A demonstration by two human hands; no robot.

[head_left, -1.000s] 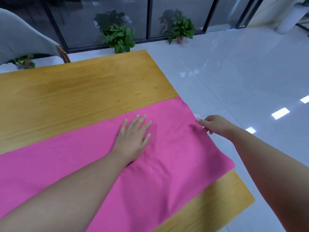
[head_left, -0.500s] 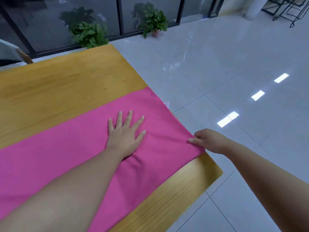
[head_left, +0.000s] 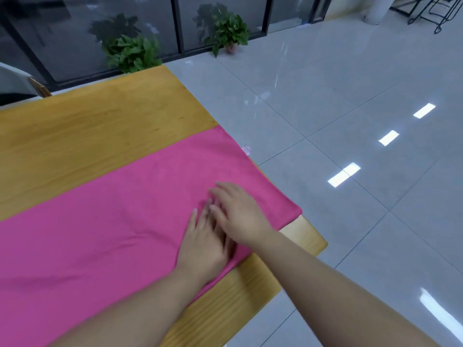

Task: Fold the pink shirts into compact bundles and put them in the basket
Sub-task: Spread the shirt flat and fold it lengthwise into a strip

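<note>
A pink shirt lies spread flat as a long band across the wooden table, its right end reaching the table's right edge. A small white label sticks out at that edge. My left hand rests flat on the cloth near the front right, fingers straight. My right hand lies over the left hand's fingers, palm down with fingers straight, touching the shirt. Both hands are a little blurred. No basket is in view.
The table's right edge and front right corner drop to a glossy grey tiled floor. Two potted plants stand by dark glass panels at the back. A chair shows at the far left.
My right hand let go of the shirt's right edge and moved left onto the cloth, over my left hand. The left hand stayed flat on the shirt. The camera view shifted.
</note>
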